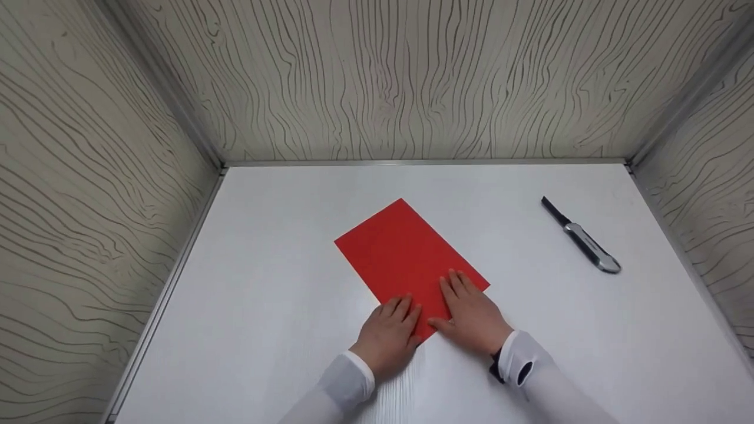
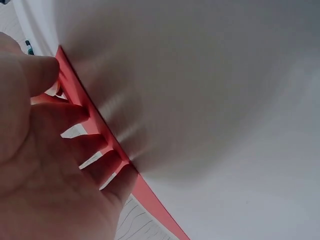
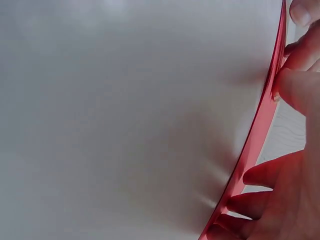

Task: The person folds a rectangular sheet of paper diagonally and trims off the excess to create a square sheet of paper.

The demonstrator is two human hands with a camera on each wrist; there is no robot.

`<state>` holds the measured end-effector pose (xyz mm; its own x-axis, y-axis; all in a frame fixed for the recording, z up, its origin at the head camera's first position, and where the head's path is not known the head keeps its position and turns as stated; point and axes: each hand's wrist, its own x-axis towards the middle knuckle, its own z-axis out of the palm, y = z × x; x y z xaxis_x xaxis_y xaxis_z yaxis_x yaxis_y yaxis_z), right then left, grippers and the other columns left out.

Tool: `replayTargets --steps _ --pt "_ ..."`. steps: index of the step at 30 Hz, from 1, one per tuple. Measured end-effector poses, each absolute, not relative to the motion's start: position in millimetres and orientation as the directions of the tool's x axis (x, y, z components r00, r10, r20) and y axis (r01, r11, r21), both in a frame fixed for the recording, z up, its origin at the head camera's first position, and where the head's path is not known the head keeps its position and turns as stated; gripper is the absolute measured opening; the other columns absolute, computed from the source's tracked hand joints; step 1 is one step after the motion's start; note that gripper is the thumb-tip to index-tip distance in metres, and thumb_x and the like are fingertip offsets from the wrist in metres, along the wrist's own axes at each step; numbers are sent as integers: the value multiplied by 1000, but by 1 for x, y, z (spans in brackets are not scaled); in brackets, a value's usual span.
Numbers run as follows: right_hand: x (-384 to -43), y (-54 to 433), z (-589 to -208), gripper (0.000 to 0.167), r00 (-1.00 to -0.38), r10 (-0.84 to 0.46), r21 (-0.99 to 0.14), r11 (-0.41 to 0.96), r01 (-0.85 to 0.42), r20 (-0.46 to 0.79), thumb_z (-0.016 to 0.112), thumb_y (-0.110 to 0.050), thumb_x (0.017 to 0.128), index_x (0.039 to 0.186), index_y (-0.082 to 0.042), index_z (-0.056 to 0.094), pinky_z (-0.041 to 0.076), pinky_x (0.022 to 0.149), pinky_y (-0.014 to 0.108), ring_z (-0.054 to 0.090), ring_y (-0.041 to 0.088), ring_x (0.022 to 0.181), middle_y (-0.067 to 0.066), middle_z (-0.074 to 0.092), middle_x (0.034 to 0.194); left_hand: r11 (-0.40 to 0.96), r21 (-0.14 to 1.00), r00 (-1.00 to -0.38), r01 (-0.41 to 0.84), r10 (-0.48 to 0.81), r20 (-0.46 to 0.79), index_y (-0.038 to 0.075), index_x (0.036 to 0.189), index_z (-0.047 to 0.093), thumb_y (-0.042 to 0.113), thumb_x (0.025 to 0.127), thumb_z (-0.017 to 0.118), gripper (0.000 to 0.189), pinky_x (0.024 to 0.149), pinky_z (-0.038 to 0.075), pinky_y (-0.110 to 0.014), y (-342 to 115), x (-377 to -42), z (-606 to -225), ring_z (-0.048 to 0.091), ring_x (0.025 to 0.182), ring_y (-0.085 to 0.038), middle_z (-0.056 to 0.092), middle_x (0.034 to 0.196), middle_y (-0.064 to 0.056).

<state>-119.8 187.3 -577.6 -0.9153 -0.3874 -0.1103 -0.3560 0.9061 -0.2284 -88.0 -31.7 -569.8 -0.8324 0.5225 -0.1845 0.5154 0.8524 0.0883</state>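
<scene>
A red sheet of paper (image 1: 400, 253) lies aslant on the white table, one corner pointing away from me. My left hand (image 1: 386, 338) rests on its near left edge, fingers extended over the paper. On the near right part, my right hand (image 1: 474, 315) presses with its fingers straight and the thumb at the near edge. In the left wrist view the fingertips touch the red paper (image 2: 152, 200) along its edge. The right wrist view shows the paper's edge (image 3: 260, 125) slightly bowed, with what look like separate layers near the thumb.
A utility knife (image 1: 583, 238) with a dark blade and a grey-and-black handle lies at the right of the white table (image 1: 265, 265), its blade pointing away. Wood-patterned panels (image 1: 383, 82) enclose the back and both sides.
</scene>
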Motion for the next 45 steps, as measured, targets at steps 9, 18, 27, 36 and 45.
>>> replayTargets --steps 9,18,27,36,45 --pt "-120 200 -577 98 -923 -364 -260 910 -323 -124 80 -56 81 155 -4 43 49 103 55 30 42 148 20 33 162 869 136 -855 476 494 -161 26 161 35 48 92 72 82 120 26 -53 -46 -94 -570 29 151 -30 30 166 -5" --pt "-118 224 -573 98 -894 -406 -329 884 -331 -191 80 -57 81 158 -12 40 50 103 53 25 36 151 11 29 166 887 167 -884 430 452 -121 24 161 35 44 86 79 89 119 29 -51 -68 -101 -572 30 150 -33 32 165 -7" --pt "-118 246 -569 92 -875 -439 -386 857 -341 -202 79 -51 82 159 -19 41 45 107 54 23 33 153 4 27 168 873 199 -870 446 475 -133 18 158 40 47 86 78 87 116 37 -46 -64 -101 -569 30 150 -32 32 165 -8" --pt "-110 248 -571 104 -863 -482 -377 835 -401 -150 75 -65 79 160 -12 37 42 109 56 23 40 152 14 25 167 893 131 -891 430 444 -100 23 160 37 50 83 80 92 114 40 -46 -52 -92 -572 36 145 -32 39 160 -9" --pt "-100 242 -570 113 -856 -486 -355 842 -406 -175 77 -70 72 161 -15 34 37 113 57 19 37 153 11 23 168 905 175 -909 389 407 -85 23 157 43 52 76 86 96 113 40 -50 -46 -92 -575 43 136 -30 45 150 -7"
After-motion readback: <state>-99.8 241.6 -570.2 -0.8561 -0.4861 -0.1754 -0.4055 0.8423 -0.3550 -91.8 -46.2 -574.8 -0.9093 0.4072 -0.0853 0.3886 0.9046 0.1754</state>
